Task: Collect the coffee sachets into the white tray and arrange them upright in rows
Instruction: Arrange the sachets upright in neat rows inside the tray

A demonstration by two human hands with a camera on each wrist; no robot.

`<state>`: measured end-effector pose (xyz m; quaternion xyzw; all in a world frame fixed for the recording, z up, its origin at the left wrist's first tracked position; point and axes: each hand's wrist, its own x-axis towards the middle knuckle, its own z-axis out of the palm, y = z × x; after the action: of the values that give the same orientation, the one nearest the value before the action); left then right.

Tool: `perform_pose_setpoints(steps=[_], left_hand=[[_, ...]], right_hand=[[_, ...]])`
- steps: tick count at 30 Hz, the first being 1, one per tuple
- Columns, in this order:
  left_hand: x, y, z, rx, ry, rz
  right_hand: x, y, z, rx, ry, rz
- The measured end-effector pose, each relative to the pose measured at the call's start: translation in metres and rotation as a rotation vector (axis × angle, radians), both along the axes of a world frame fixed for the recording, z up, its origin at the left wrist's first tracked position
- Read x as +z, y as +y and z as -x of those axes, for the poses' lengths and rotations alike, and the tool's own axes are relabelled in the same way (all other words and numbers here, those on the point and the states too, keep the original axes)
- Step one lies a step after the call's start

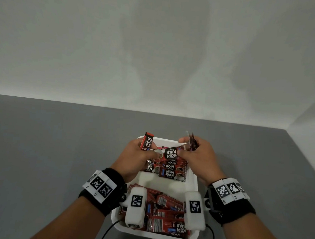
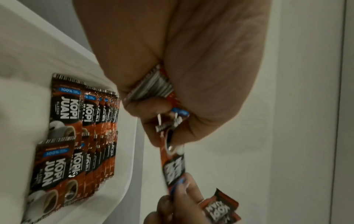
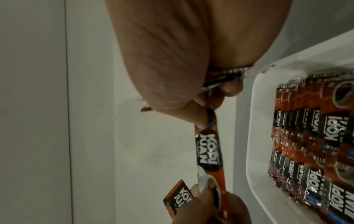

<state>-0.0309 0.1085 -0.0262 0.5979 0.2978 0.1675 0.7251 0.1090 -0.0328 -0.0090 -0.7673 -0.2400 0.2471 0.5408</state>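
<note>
A white tray [image 1: 193, 179] sits on the grey table. Red-and-black coffee sachets stand in rows [image 1: 166, 168] at its far half, and a loose sachet pile [image 1: 165, 211] fills its near half. My left hand [image 1: 141, 153] grips a sachet bundle [image 1: 147, 141] and pinches one end of a single sachet [image 1: 171, 152] above the rows. My right hand [image 1: 193, 153] pinches that sachet's other end and grips its own bundle [image 1: 192, 142]. In the left wrist view the shared sachet [image 2: 173, 165] spans both hands; the right wrist view shows this shared sachet [image 3: 208, 150] too.
The grey table [image 1: 47, 158] extends left and right of the tray, with its right edge [image 1: 306, 161] close by. A pale wall [image 1: 158, 44] rises behind the table. Black cables [image 1: 107, 231] run from the wrist cameras near the tray's front.
</note>
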Motion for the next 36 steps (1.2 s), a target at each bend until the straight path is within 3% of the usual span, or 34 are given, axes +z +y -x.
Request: perform_pose_setpoints(steps=[2,5,8,10,12,15,19,25,26,30,32,36], left_hand=[[-0.004,-0.003,-0.001,0.065,-0.021,-0.037],[-0.008,-0.013,-0.005,0.049,-0.033,-0.158],[-0.006,-0.024,-0.009,-0.074,-0.002,-0.208],[-0.003,-0.029,-0.011,-0.135,0.017,-0.152],[0.000,-0.029,-0.009,-0.100,0.002,0.037],[-0.001,-0.021,-0.006,-0.052,-0.079,0.327],[0.001,-0.017,-0.005,-0.073,-0.099,0.263],[-0.009,-0.010,-0.001,-0.071,-0.031,-0.147],[-0.008,-0.007,0.000,-0.050,-0.046,-0.138],[-0.008,0.004,0.002,0.093,-0.164,0.194],[-0.009,0.008,0.002,0.135,-0.132,0.152],[-0.005,0.010,-0.001,0.149,-0.060,0.006]], right_hand=[[0.000,0.003,0.003,-0.098,0.107,-0.096],[0.005,0.012,0.017,-0.118,0.424,-0.257],[0.005,0.023,0.025,-0.108,0.480,-0.245],[0.003,0.030,0.022,-0.182,0.443,-0.188],[0.002,0.031,0.015,-0.227,0.429,-0.160],[0.001,0.027,0.006,-0.150,0.401,-0.117],[0.010,0.020,0.012,0.019,0.311,-0.136],[0.013,0.018,0.012,0.055,0.331,-0.098],[0.010,0.016,0.010,0.048,0.310,-0.073],[0.003,0.007,0.006,0.010,0.247,-0.050],[0.002,0.004,0.007,0.028,0.162,-0.010],[0.009,0.002,0.005,0.123,-0.201,0.158]])
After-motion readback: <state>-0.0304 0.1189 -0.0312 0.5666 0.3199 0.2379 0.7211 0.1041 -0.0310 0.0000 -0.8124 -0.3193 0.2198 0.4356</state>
